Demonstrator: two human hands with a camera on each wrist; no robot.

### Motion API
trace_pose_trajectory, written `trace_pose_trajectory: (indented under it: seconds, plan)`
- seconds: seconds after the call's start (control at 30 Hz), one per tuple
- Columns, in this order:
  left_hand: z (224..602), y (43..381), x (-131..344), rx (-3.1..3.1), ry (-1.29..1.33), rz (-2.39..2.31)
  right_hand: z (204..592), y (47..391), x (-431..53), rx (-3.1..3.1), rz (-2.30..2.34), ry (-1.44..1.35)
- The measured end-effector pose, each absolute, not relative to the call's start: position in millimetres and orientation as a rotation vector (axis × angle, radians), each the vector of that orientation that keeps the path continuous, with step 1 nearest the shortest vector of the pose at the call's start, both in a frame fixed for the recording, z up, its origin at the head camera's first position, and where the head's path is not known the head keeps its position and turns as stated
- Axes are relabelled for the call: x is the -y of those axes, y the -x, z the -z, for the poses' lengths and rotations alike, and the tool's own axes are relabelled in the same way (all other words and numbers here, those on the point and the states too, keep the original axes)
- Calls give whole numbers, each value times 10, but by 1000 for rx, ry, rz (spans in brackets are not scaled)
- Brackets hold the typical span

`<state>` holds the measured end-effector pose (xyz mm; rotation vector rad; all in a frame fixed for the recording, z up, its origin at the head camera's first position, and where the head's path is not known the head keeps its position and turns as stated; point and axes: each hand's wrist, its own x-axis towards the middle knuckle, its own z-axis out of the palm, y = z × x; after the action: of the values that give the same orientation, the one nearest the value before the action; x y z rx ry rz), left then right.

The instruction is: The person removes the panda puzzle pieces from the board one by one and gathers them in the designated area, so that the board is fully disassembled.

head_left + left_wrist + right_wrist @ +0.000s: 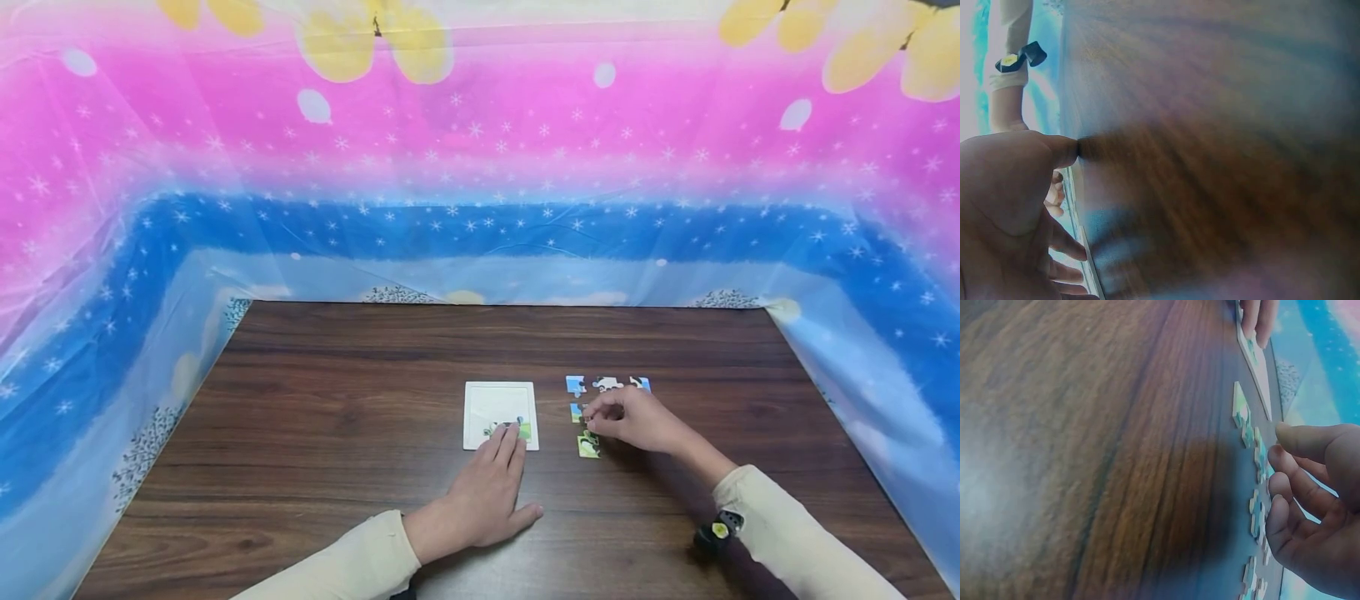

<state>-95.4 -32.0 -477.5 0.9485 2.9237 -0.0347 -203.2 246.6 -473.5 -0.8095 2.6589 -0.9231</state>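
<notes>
A square white puzzle tray [467,417] lies on the table, with picture pieces [525,431] in its lower part. My left hand [483,497] rests its straight fingers on those pieces, thumb spread to the side; the fingertips hide part of them. To the right, my right hand [633,418] reaches over loose jigsaw pieces, thumb and index finger close to a blue-and-green piece [576,412]. In the right wrist view, a gap shows between thumb and index finger [1282,457], with the other fingers curled. Nearest the body lies a green piece with black and white [588,447].
Further loose pieces lie along the back: a blue one [575,384], a white-and-black one [606,383] and another [640,383] partly behind the right hand. A patterned cloth [480,225] surrounds the brown wooden table [337,400]. A black band [716,533] sits on the right sleeve.
</notes>
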Motion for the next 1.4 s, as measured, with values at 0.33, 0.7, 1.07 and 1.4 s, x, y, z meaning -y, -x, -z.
trace_pose_trajectory:
  seconds: [0.33, 0.7, 1.07, 1.4]
  plan:
    - [4818, 919, 321, -3008, -914, 2, 4671, 2079, -2311, -2628, 937, 842]
    - [4754, 818, 283, -2945, -875, 135, 4621, 2142, -2042, -2612, 902, 892]
    - [4687, 749, 282, -2911, -844, 229, 4600, 2229, -1630, -2534, 948, 1000]
    - [4703, 757, 319, -2902, -862, 172, 4684, 2261, -1328, -2548, 871, 1093]
